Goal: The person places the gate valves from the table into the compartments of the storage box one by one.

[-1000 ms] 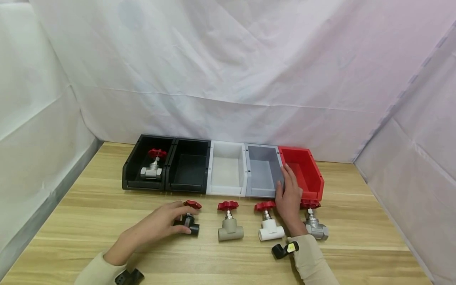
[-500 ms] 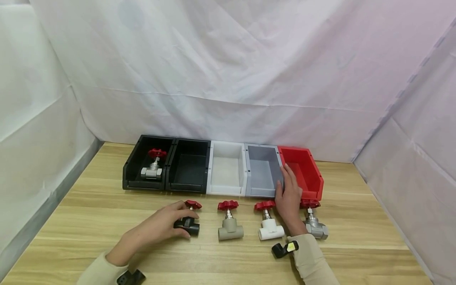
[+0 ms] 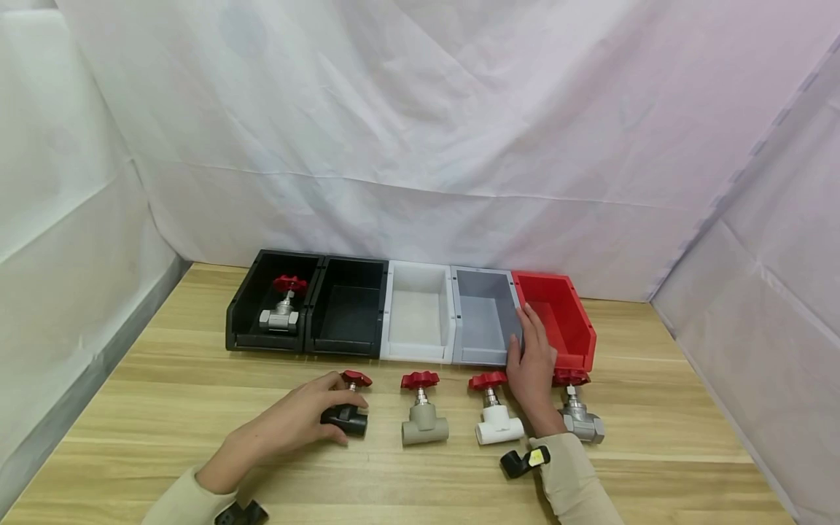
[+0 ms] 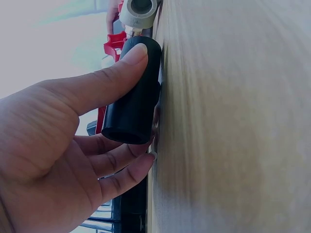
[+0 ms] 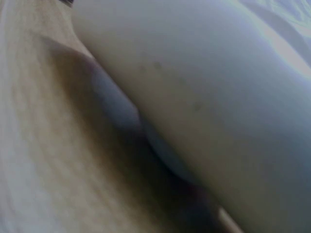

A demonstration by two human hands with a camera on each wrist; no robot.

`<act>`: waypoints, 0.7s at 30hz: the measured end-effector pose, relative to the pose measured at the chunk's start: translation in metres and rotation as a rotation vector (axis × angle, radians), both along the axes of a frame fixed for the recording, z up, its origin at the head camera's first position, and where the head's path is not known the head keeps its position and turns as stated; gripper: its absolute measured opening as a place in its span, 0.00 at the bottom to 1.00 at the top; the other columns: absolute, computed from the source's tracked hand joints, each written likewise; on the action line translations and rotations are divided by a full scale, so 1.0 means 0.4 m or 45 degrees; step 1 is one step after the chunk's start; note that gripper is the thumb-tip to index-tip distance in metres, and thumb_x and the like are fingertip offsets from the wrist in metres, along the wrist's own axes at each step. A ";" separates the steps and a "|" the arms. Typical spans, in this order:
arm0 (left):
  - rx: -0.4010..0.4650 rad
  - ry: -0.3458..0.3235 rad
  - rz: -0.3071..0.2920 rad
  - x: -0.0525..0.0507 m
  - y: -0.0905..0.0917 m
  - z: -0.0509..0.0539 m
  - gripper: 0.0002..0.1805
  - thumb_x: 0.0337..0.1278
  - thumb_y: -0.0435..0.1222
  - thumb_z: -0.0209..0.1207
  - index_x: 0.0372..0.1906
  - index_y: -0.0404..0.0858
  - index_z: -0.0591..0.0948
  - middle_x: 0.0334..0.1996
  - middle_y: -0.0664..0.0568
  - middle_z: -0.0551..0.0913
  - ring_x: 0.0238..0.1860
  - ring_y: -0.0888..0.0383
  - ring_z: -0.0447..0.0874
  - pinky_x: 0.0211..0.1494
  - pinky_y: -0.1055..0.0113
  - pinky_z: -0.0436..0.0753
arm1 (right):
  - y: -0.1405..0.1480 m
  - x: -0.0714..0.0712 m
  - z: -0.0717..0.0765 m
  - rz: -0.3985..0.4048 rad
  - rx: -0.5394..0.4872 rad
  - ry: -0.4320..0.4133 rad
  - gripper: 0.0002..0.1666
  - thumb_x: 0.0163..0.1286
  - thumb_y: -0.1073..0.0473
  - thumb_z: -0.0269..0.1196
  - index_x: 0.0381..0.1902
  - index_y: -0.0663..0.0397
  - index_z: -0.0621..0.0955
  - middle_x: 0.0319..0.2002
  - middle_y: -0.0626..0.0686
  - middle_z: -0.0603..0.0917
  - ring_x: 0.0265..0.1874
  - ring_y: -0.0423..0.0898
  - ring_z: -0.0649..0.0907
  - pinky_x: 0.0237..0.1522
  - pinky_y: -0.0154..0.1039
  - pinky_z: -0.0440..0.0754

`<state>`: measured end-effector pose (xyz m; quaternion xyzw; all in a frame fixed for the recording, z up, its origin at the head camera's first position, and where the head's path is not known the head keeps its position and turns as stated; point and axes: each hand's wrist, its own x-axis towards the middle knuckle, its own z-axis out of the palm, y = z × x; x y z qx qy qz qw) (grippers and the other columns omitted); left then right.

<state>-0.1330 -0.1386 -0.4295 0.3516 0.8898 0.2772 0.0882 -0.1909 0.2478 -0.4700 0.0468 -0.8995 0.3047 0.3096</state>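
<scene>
In the head view my left hand (image 3: 298,415) holds a black gate valve (image 3: 348,419) with a red handwheel, low over the table. The left wrist view shows the thumb lying along the valve's black pipe body (image 4: 133,102), with the other fingers bent behind it. My right hand (image 3: 533,368) rests at the front of the grey bin (image 3: 487,356) and red bin (image 3: 577,361), fingers extended along their shared edge. Beneath its wrist lies a metal valve (image 3: 580,419), partly hidden. A white valve (image 3: 496,423) and a beige valve (image 3: 425,423) stand between the hands.
A black bin (image 3: 262,340) at the far left contains a metal valve (image 3: 282,313) with a red handwheel. Beside it stand another black bin (image 3: 344,346) and a white bin (image 3: 416,351). White cloth (image 3: 420,146) hangs behind. A blurred sleeve (image 5: 194,97) fills much of the right wrist view.
My left thumb has slid slightly down and back along the black valve, and the left wrist has shifted a little right. The right hand stays where it was.
</scene>
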 end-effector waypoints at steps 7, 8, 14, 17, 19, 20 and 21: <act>0.015 0.012 -0.009 0.000 -0.001 -0.001 0.23 0.44 0.45 0.71 0.50 0.56 0.81 0.38 0.61 0.70 0.37 0.63 0.70 0.42 0.63 0.75 | 0.000 -0.002 -0.002 0.002 0.000 0.019 0.37 0.62 0.71 0.62 0.69 0.56 0.66 0.70 0.54 0.62 0.66 0.54 0.65 0.45 0.51 0.63; 0.014 0.012 -0.011 0.000 -0.001 -0.001 0.23 0.44 0.45 0.71 0.50 0.56 0.82 0.38 0.61 0.70 0.37 0.63 0.70 0.42 0.64 0.75 | 0.001 -0.003 -0.003 0.002 0.000 0.017 0.37 0.62 0.71 0.62 0.69 0.56 0.66 0.70 0.54 0.62 0.66 0.54 0.65 0.45 0.51 0.62; 0.004 0.019 -0.011 -0.001 -0.001 -0.002 0.22 0.44 0.46 0.71 0.50 0.57 0.82 0.39 0.61 0.70 0.37 0.63 0.70 0.41 0.63 0.75 | 0.001 -0.003 -0.004 -0.005 0.004 0.003 0.37 0.63 0.70 0.62 0.69 0.55 0.66 0.70 0.53 0.62 0.66 0.54 0.64 0.44 0.52 0.63; -0.001 0.021 -0.008 -0.002 0.000 -0.004 0.22 0.45 0.46 0.71 0.49 0.58 0.82 0.39 0.61 0.70 0.37 0.62 0.70 0.41 0.63 0.75 | 0.001 -0.004 -0.004 -0.003 0.010 0.015 0.36 0.62 0.70 0.62 0.69 0.56 0.66 0.70 0.53 0.62 0.65 0.54 0.65 0.44 0.51 0.63; -0.005 0.021 -0.007 -0.002 0.000 -0.004 0.21 0.45 0.47 0.71 0.49 0.58 0.82 0.38 0.61 0.70 0.36 0.62 0.70 0.41 0.63 0.75 | 0.002 -0.005 -0.004 -0.002 0.016 0.023 0.36 0.63 0.70 0.62 0.68 0.56 0.66 0.70 0.54 0.62 0.65 0.55 0.65 0.44 0.51 0.63; -0.005 0.019 -0.007 -0.002 0.001 -0.004 0.21 0.45 0.47 0.71 0.49 0.58 0.82 0.38 0.61 0.69 0.36 0.62 0.70 0.41 0.63 0.75 | 0.003 -0.005 -0.005 -0.001 0.017 0.027 0.36 0.62 0.70 0.62 0.68 0.56 0.66 0.70 0.54 0.62 0.65 0.55 0.65 0.44 0.51 0.63; -0.006 0.017 -0.006 -0.002 0.001 -0.003 0.21 0.45 0.47 0.70 0.49 0.58 0.83 0.38 0.61 0.69 0.36 0.62 0.70 0.41 0.64 0.75 | 0.003 -0.005 -0.005 0.000 0.019 0.029 0.36 0.62 0.70 0.62 0.68 0.56 0.66 0.70 0.54 0.62 0.65 0.55 0.65 0.44 0.52 0.63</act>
